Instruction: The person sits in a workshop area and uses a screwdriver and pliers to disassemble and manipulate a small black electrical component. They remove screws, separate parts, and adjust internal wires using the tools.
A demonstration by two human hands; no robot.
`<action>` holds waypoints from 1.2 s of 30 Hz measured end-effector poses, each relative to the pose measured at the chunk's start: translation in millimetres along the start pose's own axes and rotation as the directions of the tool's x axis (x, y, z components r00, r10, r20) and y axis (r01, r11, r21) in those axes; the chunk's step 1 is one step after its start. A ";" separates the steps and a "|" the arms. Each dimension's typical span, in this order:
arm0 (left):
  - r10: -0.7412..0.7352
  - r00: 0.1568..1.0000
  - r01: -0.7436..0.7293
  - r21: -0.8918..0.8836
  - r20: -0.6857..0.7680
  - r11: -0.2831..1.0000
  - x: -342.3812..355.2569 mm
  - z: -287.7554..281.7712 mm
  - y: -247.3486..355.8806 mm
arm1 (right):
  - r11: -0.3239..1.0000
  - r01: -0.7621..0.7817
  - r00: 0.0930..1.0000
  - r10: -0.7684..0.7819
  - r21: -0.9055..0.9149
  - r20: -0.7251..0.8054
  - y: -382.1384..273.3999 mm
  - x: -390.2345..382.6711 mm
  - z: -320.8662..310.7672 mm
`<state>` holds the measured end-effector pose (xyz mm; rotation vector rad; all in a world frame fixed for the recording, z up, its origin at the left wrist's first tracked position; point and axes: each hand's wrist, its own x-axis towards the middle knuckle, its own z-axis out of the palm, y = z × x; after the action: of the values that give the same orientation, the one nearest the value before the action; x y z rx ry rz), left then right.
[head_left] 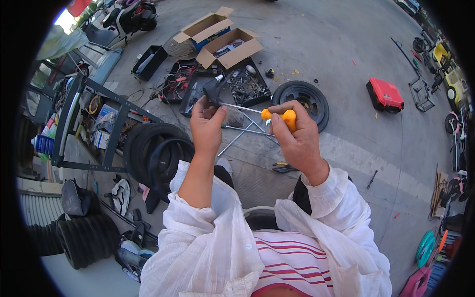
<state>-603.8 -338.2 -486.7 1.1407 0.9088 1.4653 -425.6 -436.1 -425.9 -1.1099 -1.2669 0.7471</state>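
My right hand (295,136) is wrapped round the yellow handle of a screwdriver (242,107). Its metal shaft points left, and the tip meets or lies close to a small dark part in my left hand (206,126). Thumb and fingers of that hand pinch the dark part (213,90), whose kind I cannot make out; a pale end shows at its top. Both hands are raised in front of me, above the ground. Beneath them a cross-shaped lug wrench (238,138) lies on the concrete.
A wheel with a tyre (301,101) lies beyond my right hand. Black trays of small parts (247,84) and open cardboard boxes (230,48) stand ahead. Tyres (157,153) and a dark metal frame (111,141) are at left. Pliers (283,168) and a red case (385,94) sit right.
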 end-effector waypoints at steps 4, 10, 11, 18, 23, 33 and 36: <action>0.080 0.996 -0.074 0.156 -0.027 0.985 2.4 -6.5 -5.0 | 0.934 -0.275 0.961 0.269 0.228 0.059 -8.8 2.7 0.5; 0.338 0.941 -0.293 0.470 -0.012 0.833 0.1 -3.7 7.2 | 0.475 -0.650 0.730 0.607 0.593 0.314 -1.0 8.9 -0.9; 0.366 0.930 -0.318 0.509 0.006 0.800 0.7 -6.6 7.7 | 0.360 -0.685 0.677 0.635 0.633 0.372 1.0 10.3 -2.1; 0.446 0.893 -0.398 0.555 0.053 0.731 -0.3 -9.5 16.7 | 0.439 -0.711 0.678 0.635 0.550 0.369 0.2 7.2 0.1; 0.376 0.924 -0.346 0.560 0.065 0.753 -1.4 -13.6 18.6 | 0.976 -0.122 0.938 0.172 -0.178 0.300 18.6 5.2 -4.6; 0.289 0.929 -0.361 0.735 0.230 0.575 -1.6 -24.4 19.4 | 0.954 0.040 0.895 0.097 -0.296 0.436 25.7 -3.2 -1.0; 0.242 0.942 -0.333 0.731 0.232 0.596 0.4 -28.8 18.5 | 0.949 -0.289 0.802 0.311 -0.124 0.510 24.3 -0.9 2.2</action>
<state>-636.5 -340.6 -476.7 2.0667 1.3803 1.2473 -424.6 -428.4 -449.1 -1.1990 -1.5816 1.3416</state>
